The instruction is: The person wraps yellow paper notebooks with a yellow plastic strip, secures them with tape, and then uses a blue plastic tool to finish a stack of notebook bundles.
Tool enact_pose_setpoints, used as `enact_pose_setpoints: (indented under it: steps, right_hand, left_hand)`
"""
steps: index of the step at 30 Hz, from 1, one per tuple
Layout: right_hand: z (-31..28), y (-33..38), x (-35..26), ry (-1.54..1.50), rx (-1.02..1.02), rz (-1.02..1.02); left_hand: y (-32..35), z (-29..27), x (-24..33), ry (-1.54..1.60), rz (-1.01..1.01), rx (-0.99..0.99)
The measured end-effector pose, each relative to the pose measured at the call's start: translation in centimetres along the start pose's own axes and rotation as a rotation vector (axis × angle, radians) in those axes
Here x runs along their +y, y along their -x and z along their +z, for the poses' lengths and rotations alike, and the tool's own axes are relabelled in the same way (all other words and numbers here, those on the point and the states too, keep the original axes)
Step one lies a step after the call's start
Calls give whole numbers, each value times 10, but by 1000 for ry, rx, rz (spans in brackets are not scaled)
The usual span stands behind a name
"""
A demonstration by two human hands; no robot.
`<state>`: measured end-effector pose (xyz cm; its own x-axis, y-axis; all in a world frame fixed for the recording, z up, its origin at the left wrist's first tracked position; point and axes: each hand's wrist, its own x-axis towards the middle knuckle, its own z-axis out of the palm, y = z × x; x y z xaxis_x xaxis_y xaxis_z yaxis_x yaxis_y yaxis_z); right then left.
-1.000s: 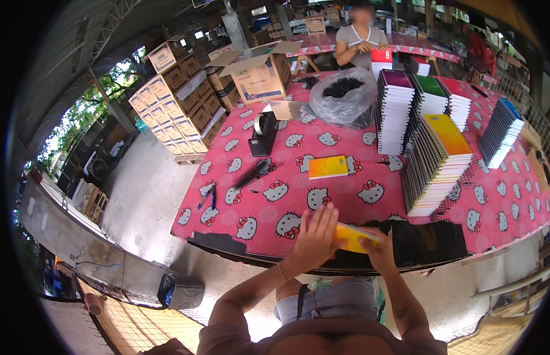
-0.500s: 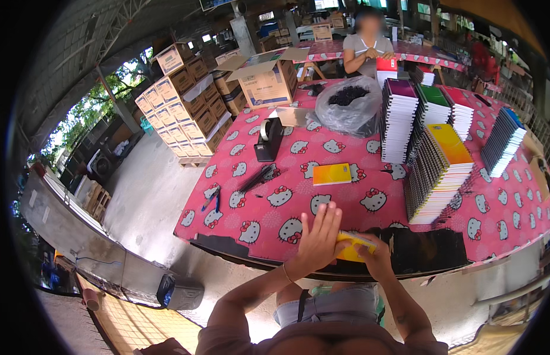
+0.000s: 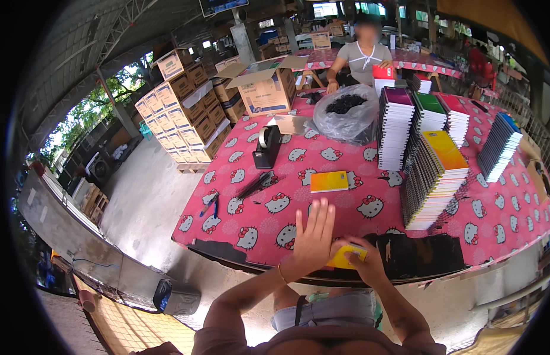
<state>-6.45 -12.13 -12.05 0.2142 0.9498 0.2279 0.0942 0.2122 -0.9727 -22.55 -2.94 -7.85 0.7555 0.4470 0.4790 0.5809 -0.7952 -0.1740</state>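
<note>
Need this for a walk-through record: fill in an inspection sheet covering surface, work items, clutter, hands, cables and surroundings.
Surface: pink patterned cloth; black patch at the near edge.
Job's things: held yellow notebook; second notebook lying flat; yellow-covered stack to the right, purple-covered stack behind it.
Clutter: tape dispenser, blue-handled tool, loose black strands, plastic bag of black material.
Hands: right hand grips the yellow notebook; left hand beside it, fingers extended, contact unclear.
Cables: none identifiable for certain.
Surroundings: stacked cartons at left, open carton beyond the tape dispenser, co-worker opposite.
</note>
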Motion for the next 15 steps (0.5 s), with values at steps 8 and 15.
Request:
enact_pose_setpoints:
  steps: [8, 15]
  right_hand:
    - [-1, -5, -5, 158, 10, -34]
    - [-10, -7, 24, 164, 15, 12]
  left_hand:
    - [-11, 1, 1, 103, 92, 12]
    - [-3, 12, 15, 152, 65, -62]
